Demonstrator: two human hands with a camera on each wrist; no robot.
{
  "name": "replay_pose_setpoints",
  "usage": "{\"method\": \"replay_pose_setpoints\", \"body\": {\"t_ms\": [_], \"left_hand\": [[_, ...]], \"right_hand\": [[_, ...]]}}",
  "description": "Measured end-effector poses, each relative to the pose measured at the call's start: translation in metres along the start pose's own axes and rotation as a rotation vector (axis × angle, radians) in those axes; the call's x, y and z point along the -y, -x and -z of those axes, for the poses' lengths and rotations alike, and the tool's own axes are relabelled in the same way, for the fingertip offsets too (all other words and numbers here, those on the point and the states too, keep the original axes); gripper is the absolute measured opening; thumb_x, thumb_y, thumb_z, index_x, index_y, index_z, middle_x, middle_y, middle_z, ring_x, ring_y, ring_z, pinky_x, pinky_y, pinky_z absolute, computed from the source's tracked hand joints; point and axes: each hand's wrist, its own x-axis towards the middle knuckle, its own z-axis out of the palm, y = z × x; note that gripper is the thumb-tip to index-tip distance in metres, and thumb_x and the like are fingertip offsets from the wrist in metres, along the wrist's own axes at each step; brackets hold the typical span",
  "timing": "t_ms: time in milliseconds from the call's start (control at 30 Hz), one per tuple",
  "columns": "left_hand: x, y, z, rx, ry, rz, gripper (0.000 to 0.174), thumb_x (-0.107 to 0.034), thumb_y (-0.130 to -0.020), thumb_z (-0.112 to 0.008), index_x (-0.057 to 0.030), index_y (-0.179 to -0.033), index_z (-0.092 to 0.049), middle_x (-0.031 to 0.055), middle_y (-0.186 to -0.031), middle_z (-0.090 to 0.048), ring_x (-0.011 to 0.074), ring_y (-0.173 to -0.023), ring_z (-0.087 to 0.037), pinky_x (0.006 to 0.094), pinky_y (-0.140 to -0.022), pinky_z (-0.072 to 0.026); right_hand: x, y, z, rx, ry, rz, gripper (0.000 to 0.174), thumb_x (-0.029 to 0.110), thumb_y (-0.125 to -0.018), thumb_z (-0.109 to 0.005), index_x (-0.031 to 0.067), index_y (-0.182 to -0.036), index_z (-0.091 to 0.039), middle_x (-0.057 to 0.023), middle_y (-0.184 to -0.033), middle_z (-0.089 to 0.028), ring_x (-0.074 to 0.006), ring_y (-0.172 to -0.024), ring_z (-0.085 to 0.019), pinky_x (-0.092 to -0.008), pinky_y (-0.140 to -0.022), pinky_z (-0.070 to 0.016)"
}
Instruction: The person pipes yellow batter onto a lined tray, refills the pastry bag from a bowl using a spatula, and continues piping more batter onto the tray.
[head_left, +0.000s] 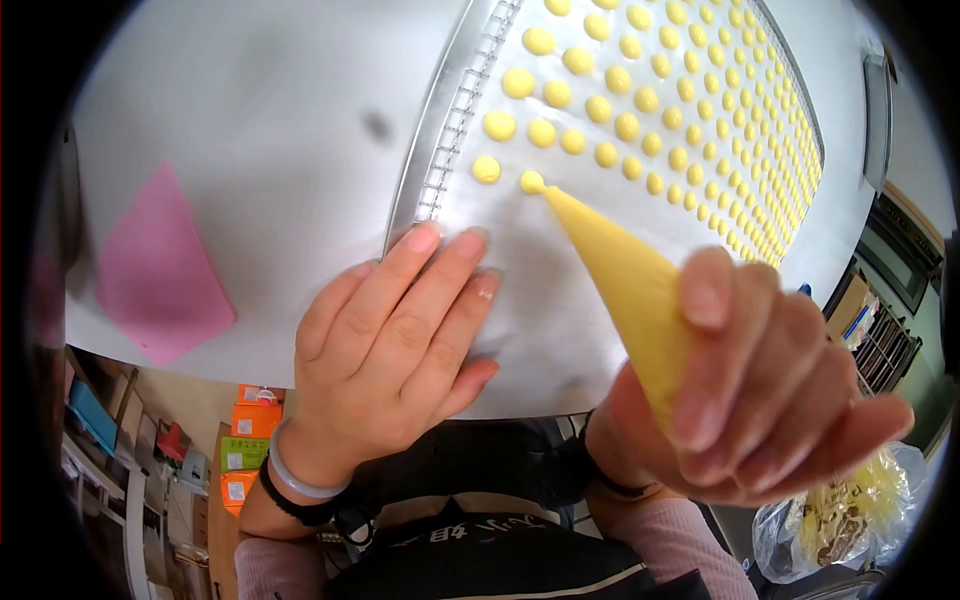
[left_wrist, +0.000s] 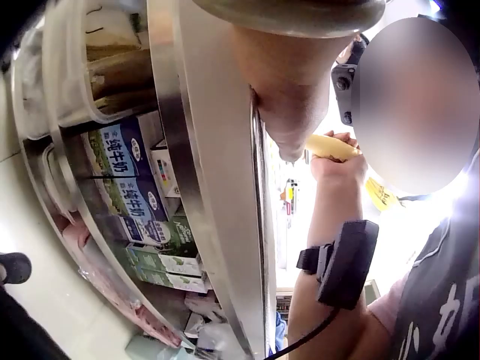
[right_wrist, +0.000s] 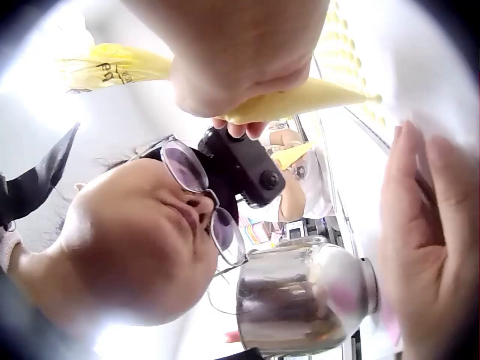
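Note:
My right hand (head_left: pixel 760 390) grips a piping bag (head_left: pixel 620 280) full of pale yellow mixture, its narrow tip slanting down to the upper left. At the tip sits a small round yellow dollop (head_left: pixel 531 183) on a pale lined tray (head_left: pixel 425 125). Many similar dollops (head_left: pixel 627 126) spread in rows over the liner toward the upper right. Fingers extended, my left hand (head_left: pixel 400 345) rests at the tray's near left corner, close to the wire rack edge (head_left: pixel 455 115). In the right wrist view the piping bag (right_wrist: pixel 322 99) bulges out on both sides of the right fist.
A pink diamond-shaped sheet (head_left: pixel 165 270) lies on the metal table (head_left: pixel 260 90) at left. Below its edge are orange boxes (head_left: pixel 255 415) and, on a shelf, milk cartons (left_wrist: pixel 124 150). A plastic bag (head_left: pixel 850 510) stands at lower right. The right wrist view has a steel bowl (right_wrist: pixel 285 300).

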Motion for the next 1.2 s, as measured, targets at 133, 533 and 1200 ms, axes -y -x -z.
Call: {"method": "replay_pose_setpoints", "body": {"t_ms": [133,533,1200], "left_hand": [[0.000,0.000,0.000,0.003,-0.002,0.004,0.037,-0.025,-0.075,-0.056,-0.0033,-0.105,-0.057,0.0103,-0.118,-0.053,0.0248,-0.114,-0.045,0.0343,-0.088,-0.0362],[-0.002,0.000,-0.002,0.000,-0.027,0.008,0.037,-0.024,-0.076,-0.055,-0.0024,-0.106,-0.056,0.0114,-0.119,-0.052,0.0261,-0.114,-0.045,0.0354,-0.089,-0.0357],[-0.004,0.002,-0.004,0.020,-0.051,0.006,0.037,-0.022,-0.077,-0.052,-0.0008,-0.108,-0.054,0.0133,-0.120,-0.050,0.0284,-0.115,-0.044,0.0372,-0.090,-0.0348]], "right_hand": [[0.006,0.003,0.004,-0.110,-0.024,0.017,0.055,0.040,-0.095,-0.024,0.0148,-0.049,-0.041,-0.0007,-0.051,-0.045,-0.0154,-0.057,-0.051,-0.0352,-0.082,-0.0376],[0.009,0.005,0.015,-0.065,0.061,0.021,0.056,0.041,-0.095,-0.023,0.0149,-0.048,-0.040,-0.0013,-0.049,-0.045,-0.0155,-0.053,-0.049,-0.0354,-0.081,-0.0377],[0.018,0.019,0.030,-0.184,0.034,0.057,0.058,0.040,-0.095,-0.022,0.0150,-0.046,-0.042,-0.0021,-0.046,-0.044,-0.0164,-0.053,-0.051,-0.0347,-0.080,-0.0395]]}}
